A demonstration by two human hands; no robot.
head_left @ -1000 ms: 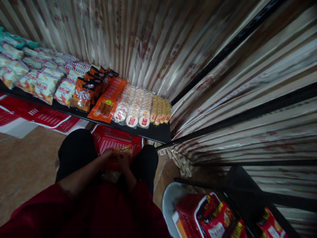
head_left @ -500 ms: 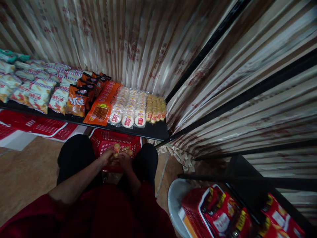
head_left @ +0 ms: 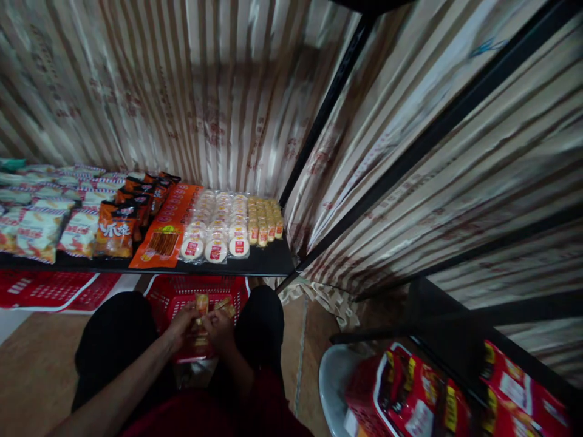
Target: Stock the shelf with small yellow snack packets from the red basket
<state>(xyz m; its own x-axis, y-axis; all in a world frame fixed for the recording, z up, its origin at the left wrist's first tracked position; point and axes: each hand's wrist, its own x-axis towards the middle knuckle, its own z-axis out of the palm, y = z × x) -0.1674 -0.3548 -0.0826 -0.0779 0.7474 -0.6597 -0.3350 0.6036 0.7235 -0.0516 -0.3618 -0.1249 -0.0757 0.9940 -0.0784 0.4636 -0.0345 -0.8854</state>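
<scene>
Over a red plastic basket (head_left: 159,294) between the knees, my left hand (head_left: 183,320) is closed on a small yellow-wrapped snack (head_left: 201,302), held upright. Close beside it, my right hand (head_left: 218,329) has its fingers closed on another small wrapped snack (head_left: 226,306), which leans to the right. More yellow packs seem to lie in the basket below, partly hidden by the hands. On the black shelf (head_left: 268,262) ahead stand rows of similar yellow-wrapped snacks (head_left: 265,221), next to rows of round white crackers (head_left: 215,249) in clear wrappers.
Left along the shelf are a flat orange bag (head_left: 166,227), orange-black bags (head_left: 115,230) and white snack bags (head_left: 40,233). Another red basket (head_left: 50,290) sits beneath. At lower right, a basket of red packets (head_left: 410,388) rests on a pale stool (head_left: 328,376). Black poles (head_left: 323,115) stand before striped curtains.
The view has tilted up and shifted right, so the shelf and basket appear lower and further left. Both hands stay over the basket, each still with a snack.
</scene>
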